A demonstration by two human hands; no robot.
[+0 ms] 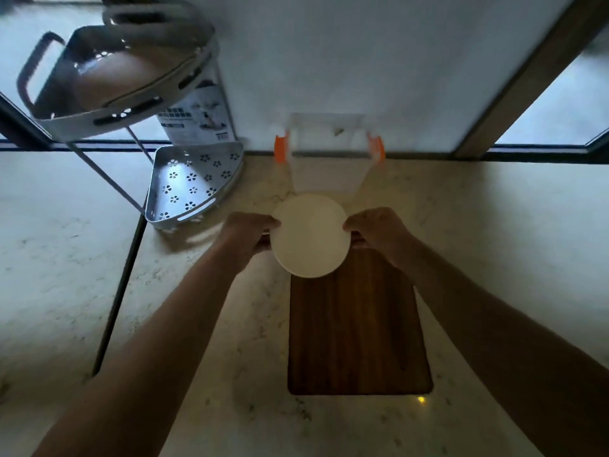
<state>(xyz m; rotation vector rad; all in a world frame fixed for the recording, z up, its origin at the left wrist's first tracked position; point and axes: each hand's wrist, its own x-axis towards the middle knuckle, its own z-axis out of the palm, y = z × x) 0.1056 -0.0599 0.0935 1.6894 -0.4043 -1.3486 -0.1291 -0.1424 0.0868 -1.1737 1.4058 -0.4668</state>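
Observation:
A round white plate (310, 235) is held above the far end of a dark wooden cutting board (357, 324) that lies on the pale marble counter. My left hand (248, 234) grips the plate's left rim and my right hand (379, 230) grips its right rim, thumbs on top. The fingers under the plate are hidden.
A clear plastic container with orange clips (329, 153) stands against the white wall behind the plate. A grey two-tier corner rack (194, 186) with a boxed item (197, 117) sits at the back left. Windows flank the wall. A dark seam (118, 291) runs down the counter on the left.

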